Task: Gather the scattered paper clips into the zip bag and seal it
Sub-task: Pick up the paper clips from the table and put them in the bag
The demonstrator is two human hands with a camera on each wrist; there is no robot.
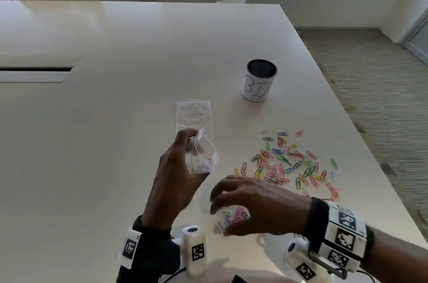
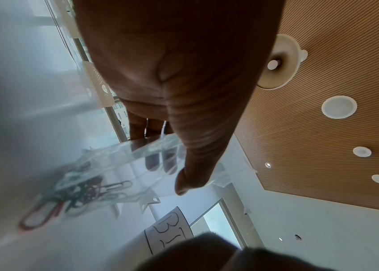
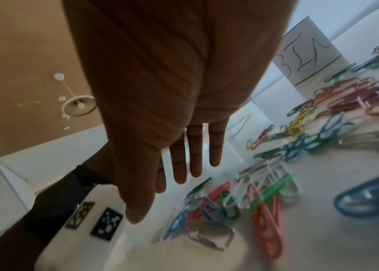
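Observation:
My left hand [image 1: 185, 143] holds a clear zip bag [image 1: 205, 157] with a red seal line up above the table, its mouth gaping toward the right. The thumb [image 2: 184, 181] lies on one side of the zip bag [image 2: 123, 161] and the fingers on the other. A few paper clips [image 2: 79, 192] sit inside it. My right hand [image 1: 229, 206] hovers over a small heap of clips [image 1: 231, 216] near the table's front edge, fingers spread and holding nothing. Its fingers [image 3: 181, 165] are straight above that heap [image 3: 230, 205]. Many coloured clips [image 1: 289, 164] lie scattered to the right.
A second clear bag [image 1: 193, 113] lies flat on the white table [image 1: 104, 120] just beyond the held one. A black mesh cup with a white label reading BIN [image 1: 260, 81] stands behind the clips. The table's right edge [image 1: 347, 120] runs close to the scattered clips.

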